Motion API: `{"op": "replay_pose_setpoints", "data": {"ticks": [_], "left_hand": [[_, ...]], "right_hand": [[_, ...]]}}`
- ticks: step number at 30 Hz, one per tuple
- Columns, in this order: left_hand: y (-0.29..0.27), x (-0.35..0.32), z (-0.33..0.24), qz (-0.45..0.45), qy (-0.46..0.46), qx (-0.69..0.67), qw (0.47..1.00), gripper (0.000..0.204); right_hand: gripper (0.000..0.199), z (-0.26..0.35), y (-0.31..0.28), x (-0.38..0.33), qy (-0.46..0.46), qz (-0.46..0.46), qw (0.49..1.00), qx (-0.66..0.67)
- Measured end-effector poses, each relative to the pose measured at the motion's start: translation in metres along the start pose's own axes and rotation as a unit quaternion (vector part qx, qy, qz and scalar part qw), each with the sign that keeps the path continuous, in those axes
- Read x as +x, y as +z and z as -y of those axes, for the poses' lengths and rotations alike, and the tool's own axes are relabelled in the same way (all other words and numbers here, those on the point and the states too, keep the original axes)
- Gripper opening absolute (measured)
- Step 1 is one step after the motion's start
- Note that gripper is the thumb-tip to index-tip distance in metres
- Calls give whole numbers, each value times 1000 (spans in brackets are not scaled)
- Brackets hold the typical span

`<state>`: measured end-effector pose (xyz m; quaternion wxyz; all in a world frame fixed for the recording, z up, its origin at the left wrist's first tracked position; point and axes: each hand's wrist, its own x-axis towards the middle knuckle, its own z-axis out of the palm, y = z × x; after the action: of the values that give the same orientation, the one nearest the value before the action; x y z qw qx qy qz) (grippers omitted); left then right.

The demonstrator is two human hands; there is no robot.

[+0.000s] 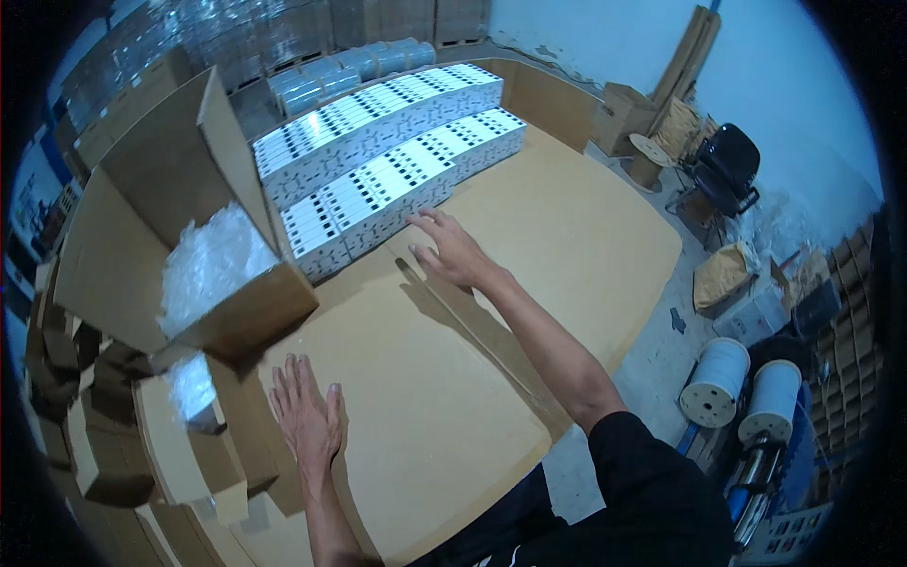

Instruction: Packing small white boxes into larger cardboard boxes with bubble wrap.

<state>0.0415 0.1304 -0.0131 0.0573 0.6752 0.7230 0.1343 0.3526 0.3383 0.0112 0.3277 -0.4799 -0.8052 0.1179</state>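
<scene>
Two long rows of white boxes [378,203] with dark markings stand packed side by side on the cardboard-covered table [567,217]. My right hand [452,250] hovers by the near side of the front row, its fingers spread and nothing in them. Whether its fingertips touch a box I cannot tell. Lower left, my left hand [307,416] is stretched out flat at the table's left edge, also holding nothing. Beyond it stands an open cardboard carton [250,312] with clear plastic wrap [215,265] inside.
More open cartons [198,444] crowd the floor at the left. On the right are cable reels [715,378], a black chair [726,170], a wooden spool [647,161] and a brown bag [723,276]. Wrapped rolls [350,71] lie behind the table.
</scene>
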Motion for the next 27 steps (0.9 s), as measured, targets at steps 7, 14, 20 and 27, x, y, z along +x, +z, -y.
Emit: {"op": "replay_pose_setpoints", "data": {"ticks": [7, 14, 20, 27], "left_hand": [[-5, 4, -7, 6, 11, 9, 1000, 68], [-4, 8, -8, 21, -8, 17, 1000, 68], [-4, 10, -6, 24, -12, 20, 999, 69], [-1, 10, -8, 11, 8, 13, 1000, 68]], "right_hand": [[55, -53, -18, 42, 97, -92, 989, -56], [62, -79, -14, 58, 106, -111, 981, -118], [62, -79, -13, 57, 155, -103, 983, -8], [47, -99, -14, 39, 146, -107, 983, -41]]}}
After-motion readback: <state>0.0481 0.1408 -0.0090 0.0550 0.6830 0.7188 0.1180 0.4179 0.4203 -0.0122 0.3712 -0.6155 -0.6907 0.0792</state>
